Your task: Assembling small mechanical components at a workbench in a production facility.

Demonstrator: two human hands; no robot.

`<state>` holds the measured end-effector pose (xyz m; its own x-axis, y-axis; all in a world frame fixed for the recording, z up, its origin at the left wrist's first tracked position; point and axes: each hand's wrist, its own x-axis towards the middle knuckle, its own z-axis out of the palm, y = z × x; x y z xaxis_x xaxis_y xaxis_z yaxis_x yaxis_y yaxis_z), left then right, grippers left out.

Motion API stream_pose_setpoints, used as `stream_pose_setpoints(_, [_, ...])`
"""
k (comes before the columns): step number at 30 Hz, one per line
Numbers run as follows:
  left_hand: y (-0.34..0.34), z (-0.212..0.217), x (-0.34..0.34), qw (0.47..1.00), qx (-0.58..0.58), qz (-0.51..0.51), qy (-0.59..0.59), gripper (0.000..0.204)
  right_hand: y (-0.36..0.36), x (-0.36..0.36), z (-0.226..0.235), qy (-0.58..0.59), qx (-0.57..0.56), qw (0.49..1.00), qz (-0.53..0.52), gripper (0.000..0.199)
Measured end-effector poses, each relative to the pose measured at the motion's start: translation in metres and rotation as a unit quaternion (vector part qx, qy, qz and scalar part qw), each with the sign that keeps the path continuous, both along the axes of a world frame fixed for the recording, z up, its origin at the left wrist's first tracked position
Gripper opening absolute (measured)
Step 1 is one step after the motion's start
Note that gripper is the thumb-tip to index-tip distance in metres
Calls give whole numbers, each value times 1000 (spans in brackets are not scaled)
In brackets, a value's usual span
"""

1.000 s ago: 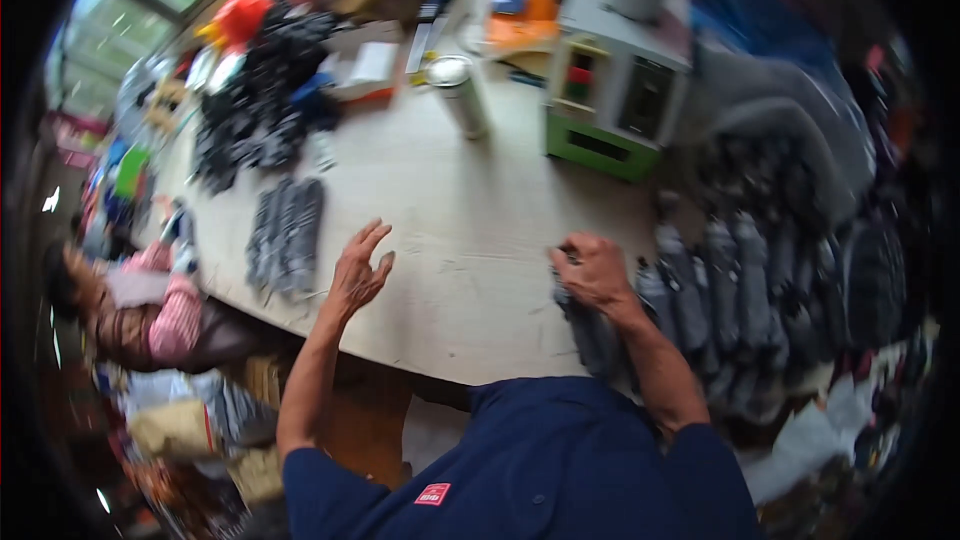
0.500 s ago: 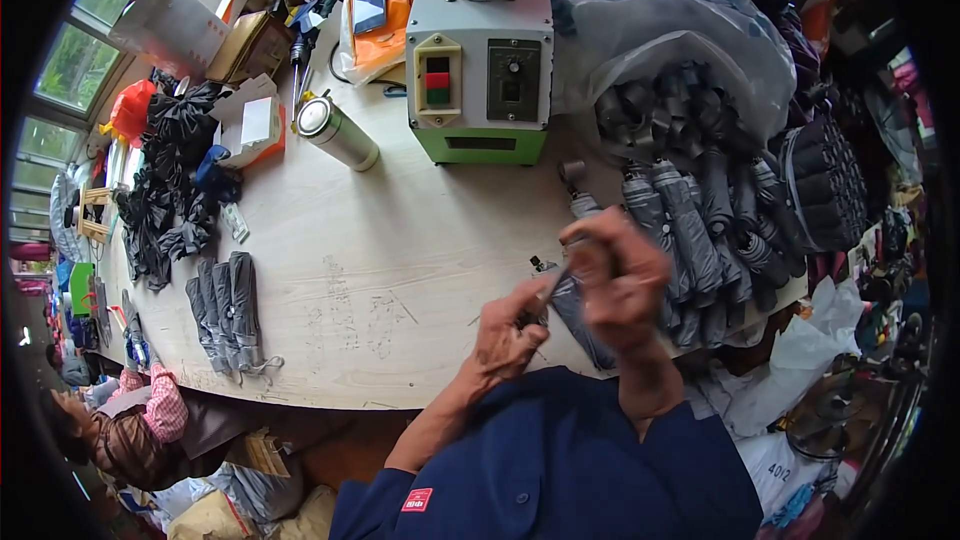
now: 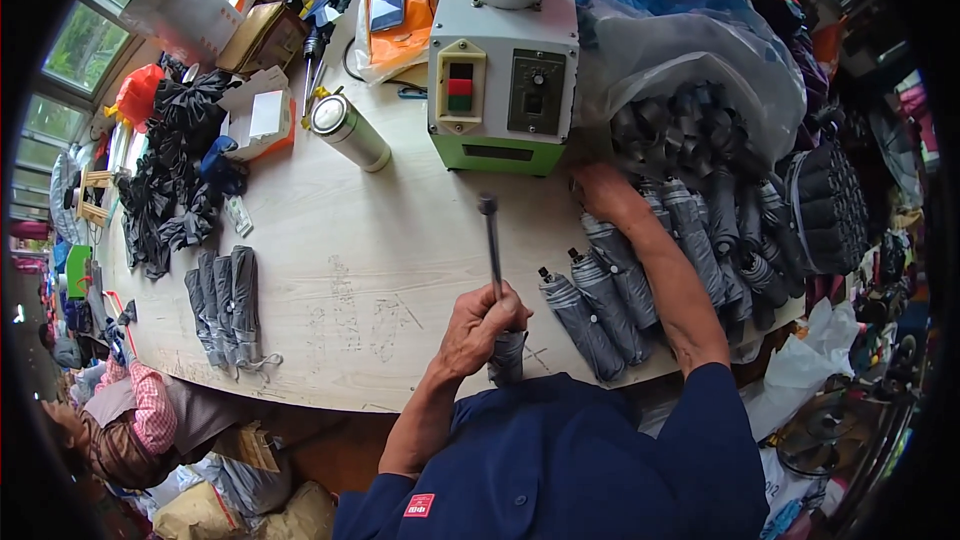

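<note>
My left hand (image 3: 484, 328), near the table's front edge, is closed around a folded grey umbrella (image 3: 507, 358). Its bare metal shaft (image 3: 493, 252) sticks up out of my fist, with a dark tip. Over on the right, my right hand (image 3: 610, 195) is at the upper end of a grey folded umbrella (image 3: 622, 265), close beside the pile of dark curled pieces (image 3: 690, 125). Its fingers are curled and partly hidden, so what they grip cannot be made out. More folded umbrellas (image 3: 582, 325) lie below my right forearm.
A grey and green machine (image 3: 503, 70) with switches stands at the back. Left of it are a steel flask (image 3: 350, 132), a phone (image 3: 387, 0) and black cloth (image 3: 165, 180). Several folded umbrellas (image 3: 222, 310) lie at left. Another person (image 3: 150, 420) sits at the lower left.
My hands were close together before my chest and have parted. The right hand moved up and away to the umbrellas; the left now holds an umbrella with its shaft upright. The view shifted slightly.
</note>
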<state>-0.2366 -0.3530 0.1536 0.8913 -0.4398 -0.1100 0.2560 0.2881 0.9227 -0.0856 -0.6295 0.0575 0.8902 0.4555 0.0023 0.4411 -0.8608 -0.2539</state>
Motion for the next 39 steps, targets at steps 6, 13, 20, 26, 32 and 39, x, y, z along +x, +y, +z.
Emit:
stream_pose_setpoints(6, [-2, 11, 14, 986, 136, 65, 67, 26, 39, -49, 94, 99, 362, 925, -52, 44])
stream_pose_setpoints(13, [-23, 26, 7, 990, 127, 68, 0, 28, 73, -111, 161, 100, 516, 848, 67, 51])
stream_pose_setpoints(20, [-23, 24, -6, 989, 136, 59, -6, 25, 77, -126, 166, 11, 512, 857, 63, 55])
stream_pose_setpoints(26, [-16, 31, -15, 985, 152, 60, 54, 23, 82, -130, 166, 40, 567, 823, 10, 52])
stream_pose_setpoints(32, [-6, 48, -9, 958, 260, 104, 53, 18, 82, -127, 156, 62, 651, 752, -80, 51])
stream_pose_setpoints(39, [-2, 58, -10, 984, -69, 153, -67, 18, 94, -123, 141, 75, 665, 738, -82, 51])
